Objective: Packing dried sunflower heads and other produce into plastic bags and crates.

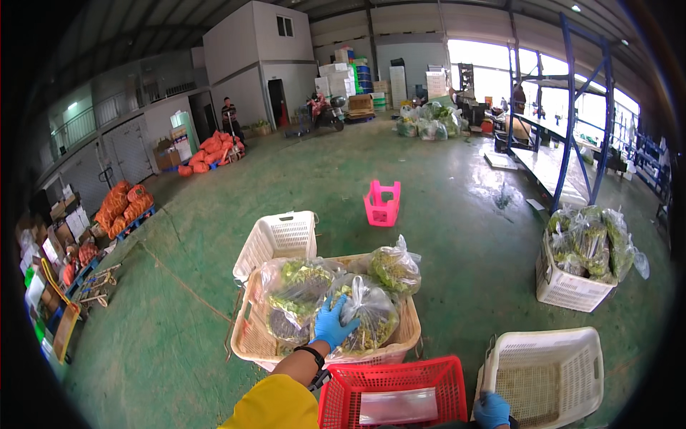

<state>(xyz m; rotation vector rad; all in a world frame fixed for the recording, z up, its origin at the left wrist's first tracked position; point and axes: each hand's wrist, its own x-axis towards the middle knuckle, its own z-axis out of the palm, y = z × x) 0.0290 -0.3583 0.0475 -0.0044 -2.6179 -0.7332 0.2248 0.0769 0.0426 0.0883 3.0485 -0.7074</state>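
My left hand (333, 324), in a blue glove, lies with spread fingers on a clear plastic bag of leafy greens (375, 324). That bag and others, such as a knotted bag of greens (394, 271) and a bag of leafy vegetables (300, 289), fill a worn white plastic crate (249, 346). At the lower right, my right hand (491, 410), also blue-gloved, is at the left rim of a white plastic crate (595, 364); its fingers are partly hidden. Between the hands stands a red plastic basket (458, 386) holding a stack of clear plastic bags (399, 406).
Behind the crate stand another white crate (252, 252) and a pink plastic stool (382, 204). A crate of bagged greens (576, 292) stands right, near blue metal shelving (568, 123). A person (229, 115) is near orange sacks (214, 150) at the back left.
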